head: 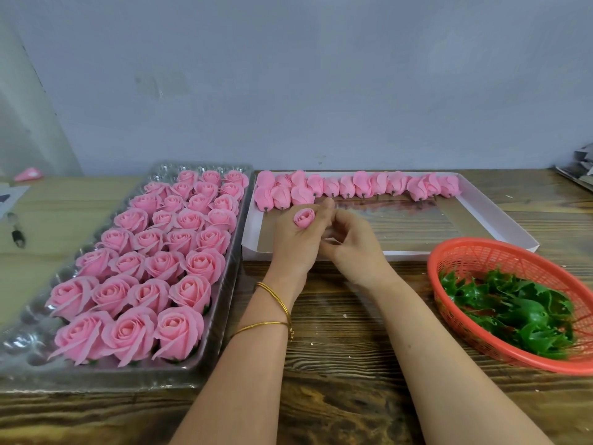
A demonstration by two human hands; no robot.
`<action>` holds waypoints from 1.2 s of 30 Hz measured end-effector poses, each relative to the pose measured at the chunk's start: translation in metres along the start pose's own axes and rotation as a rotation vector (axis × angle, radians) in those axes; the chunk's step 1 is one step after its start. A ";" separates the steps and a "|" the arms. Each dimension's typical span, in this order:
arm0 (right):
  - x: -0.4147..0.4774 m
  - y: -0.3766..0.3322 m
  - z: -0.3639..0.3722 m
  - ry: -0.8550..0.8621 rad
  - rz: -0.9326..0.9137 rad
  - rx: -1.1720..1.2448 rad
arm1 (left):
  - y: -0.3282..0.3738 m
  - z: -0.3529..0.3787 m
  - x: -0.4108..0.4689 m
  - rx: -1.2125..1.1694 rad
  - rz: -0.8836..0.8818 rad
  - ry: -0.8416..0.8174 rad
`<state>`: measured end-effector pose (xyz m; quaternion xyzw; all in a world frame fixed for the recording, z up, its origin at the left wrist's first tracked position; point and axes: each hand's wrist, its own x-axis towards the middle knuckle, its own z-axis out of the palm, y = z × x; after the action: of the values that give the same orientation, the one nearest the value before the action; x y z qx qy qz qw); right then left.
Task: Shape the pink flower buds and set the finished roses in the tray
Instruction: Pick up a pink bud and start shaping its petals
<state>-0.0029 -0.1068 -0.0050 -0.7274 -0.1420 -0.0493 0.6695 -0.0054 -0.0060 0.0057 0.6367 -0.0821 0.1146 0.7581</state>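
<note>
1. One pink bud (304, 218) sits clamped in your left grip (293, 244), over the white box (410, 254); your right grip (351, 248) curls beside it, hold unclear.
2. Shaping seems under way; next, spread its petals, then seat it in the clear tray (229, 284).

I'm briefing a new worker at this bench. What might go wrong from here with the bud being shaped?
1. The bud sits in the grip of the left hand, with the right hand close beside it; rough pulling might crease or tear its petals.
2. The tray is mostly full, so setting this one in may squash the finished roses next to it.
3. The basket lies close by the right forearm; a quick swing could knock it.
</note>
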 end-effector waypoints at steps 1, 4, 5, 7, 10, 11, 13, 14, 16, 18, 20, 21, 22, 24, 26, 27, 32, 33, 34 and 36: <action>-0.001 -0.001 0.000 -0.021 -0.002 0.002 | 0.000 0.000 0.000 -0.003 -0.005 0.005; -0.002 -0.003 0.000 -0.073 -0.006 0.004 | 0.001 -0.001 0.001 0.025 -0.008 0.026; -0.003 -0.003 0.000 -0.083 -0.011 0.004 | 0.000 -0.001 0.001 0.036 -0.010 0.033; -0.003 -0.005 0.002 -0.093 -0.030 -0.008 | -0.002 -0.002 0.003 0.049 -0.028 0.047; -0.004 -0.006 0.005 -0.067 -0.041 -0.020 | -0.007 -0.002 0.006 0.039 -0.035 0.075; -0.004 -0.005 0.006 -0.050 -0.038 -0.023 | -0.008 -0.001 0.006 0.024 -0.033 0.095; -0.003 -0.004 0.007 -0.023 -0.037 -0.035 | -0.010 0.000 0.006 0.013 -0.026 0.126; -0.003 -0.002 0.007 -0.014 -0.040 -0.049 | -0.010 0.001 0.006 0.017 -0.027 0.134; -0.002 -0.002 0.008 0.000 -0.045 -0.086 | -0.011 0.002 0.007 0.026 -0.032 0.140; -0.002 -0.002 0.009 0.006 -0.052 -0.107 | -0.011 0.002 0.008 0.042 -0.028 0.130; -0.002 -0.003 0.009 0.007 -0.062 -0.110 | -0.010 0.002 0.007 0.056 -0.020 0.117; -0.003 -0.004 0.009 0.003 -0.068 -0.107 | -0.009 0.002 0.006 0.063 -0.010 0.105; -0.003 -0.004 0.008 -0.007 -0.074 -0.097 | -0.008 0.002 0.005 0.068 0.003 0.092; -0.004 -0.006 0.007 -0.028 -0.080 -0.065 | -0.007 0.000 0.004 0.080 0.020 0.071; -0.005 -0.008 0.007 -0.044 -0.074 -0.033 | -0.006 -0.002 0.004 0.084 0.029 0.067; -0.005 -0.008 0.006 -0.048 -0.068 -0.021 | -0.006 -0.002 0.004 0.088 0.027 0.072; -0.005 -0.009 0.006 0.007 0.012 0.004 | -0.007 -0.001 0.005 0.169 0.092 0.129; -0.003 -0.010 0.005 0.049 0.030 0.020 | -0.007 -0.001 0.005 0.209 0.138 0.148; -0.002 -0.011 0.004 0.094 0.046 0.053 | -0.008 -0.002 0.006 0.255 0.185 0.164; -0.001 -0.014 0.002 0.156 0.072 0.149 | -0.010 -0.004 0.007 0.352 0.235 0.176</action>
<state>-0.0077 -0.1036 0.0079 -0.6741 -0.0666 -0.0707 0.7322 0.0045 -0.0036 -0.0026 0.7328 -0.0677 0.2697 0.6210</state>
